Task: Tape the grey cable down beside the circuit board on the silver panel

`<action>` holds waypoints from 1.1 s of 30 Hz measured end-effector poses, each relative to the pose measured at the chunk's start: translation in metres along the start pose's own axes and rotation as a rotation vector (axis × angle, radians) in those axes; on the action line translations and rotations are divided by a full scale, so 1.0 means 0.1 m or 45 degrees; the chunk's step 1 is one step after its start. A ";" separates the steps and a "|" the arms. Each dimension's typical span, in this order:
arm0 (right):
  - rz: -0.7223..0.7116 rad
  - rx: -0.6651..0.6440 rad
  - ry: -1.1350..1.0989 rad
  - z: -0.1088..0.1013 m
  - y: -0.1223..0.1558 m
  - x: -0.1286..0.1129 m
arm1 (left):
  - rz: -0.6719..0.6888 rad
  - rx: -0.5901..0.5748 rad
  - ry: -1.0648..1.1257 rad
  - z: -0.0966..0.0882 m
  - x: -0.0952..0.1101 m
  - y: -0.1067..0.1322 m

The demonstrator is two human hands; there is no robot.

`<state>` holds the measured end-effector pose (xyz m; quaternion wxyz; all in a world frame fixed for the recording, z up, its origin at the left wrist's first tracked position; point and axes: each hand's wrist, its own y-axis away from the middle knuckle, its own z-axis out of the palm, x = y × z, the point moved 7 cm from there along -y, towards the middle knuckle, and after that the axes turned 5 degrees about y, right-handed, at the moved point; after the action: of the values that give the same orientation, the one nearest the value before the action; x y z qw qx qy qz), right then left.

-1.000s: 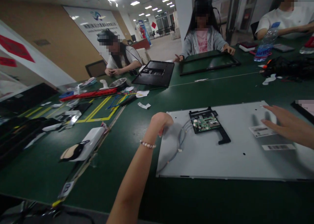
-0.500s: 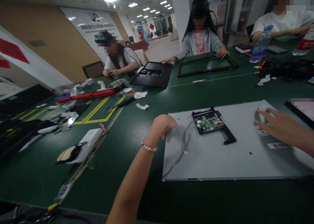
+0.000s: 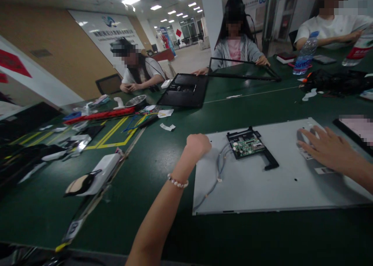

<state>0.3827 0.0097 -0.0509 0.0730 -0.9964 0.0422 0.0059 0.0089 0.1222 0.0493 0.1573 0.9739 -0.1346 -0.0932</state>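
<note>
A flat grey metal-backed panel (image 3: pixel 244 192), apparently from a screen, lies on the table before me. A black plastic bracket (image 3: pixel 272 163) with a green circuit board (image 3: pixel 247 146) sits on its upper middle, and grey cables (image 3: pixel 219 168) run from the board to the panel's lower left corner. At the panel's upper left edge my left hand (image 3: pixel 199 144) is closed in a fist, its back toward me; whatever the fingers hold, if anything, is hidden. My right hand (image 3: pixel 329 147) is spread palm down over the panel's right part, beside a white label (image 3: pixel 325 170); contact is unclear.
Across the table a person holds up a thin black frame (image 3: pixel 247 77), near a black back cover (image 3: pixel 183 90). Bottles (image 3: pixel 305 56), black gear (image 3: pixel 335 83) and a dark-edged item (image 3: pixel 357 135) lie right. A white power bank-like box (image 3: pixel 106 170) and clutter lie left.
My left hand has rolled from a bent wrist into a fist at the panel's edge. My right hand's fingers are spread wider. Across the table, the black frame's far side has been lifted.
</note>
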 end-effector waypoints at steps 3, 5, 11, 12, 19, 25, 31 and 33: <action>-0.067 0.029 0.045 0.03 -0.06 -0.07 | 0.184 0.164 0.072 -0.09 0.25 0.05; -0.161 0.041 -0.014 0.03 -0.07 -0.19 | 0.420 0.212 0.223 -0.09 0.44 0.05; -0.320 0.082 -0.190 0.02 -0.05 -0.48 | 0.874 -0.018 0.541 0.12 0.72 -0.01; -0.320 0.083 -0.204 0.03 -0.05 -0.49 | 0.891 -0.035 0.569 0.13 0.73 -0.01; -0.316 0.099 -0.275 0.07 -0.07 -0.44 | 0.971 -0.052 0.700 0.11 0.87 0.04; -0.284 0.079 -0.433 -0.09 -0.06 -0.55 | 0.980 -0.122 0.765 0.19 1.03 0.15; -0.328 0.025 -0.695 -0.32 0.04 -0.80 | 0.993 -0.154 0.759 0.20 1.16 0.26; -0.373 0.001 -0.737 -0.35 0.06 -0.86 | 0.980 -0.161 0.759 0.20 1.18 0.27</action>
<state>0.2968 0.0053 -0.0155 0.0825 -0.9487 -0.1244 0.2786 0.1100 0.0573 0.0234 0.2708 0.8262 -0.4281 0.2465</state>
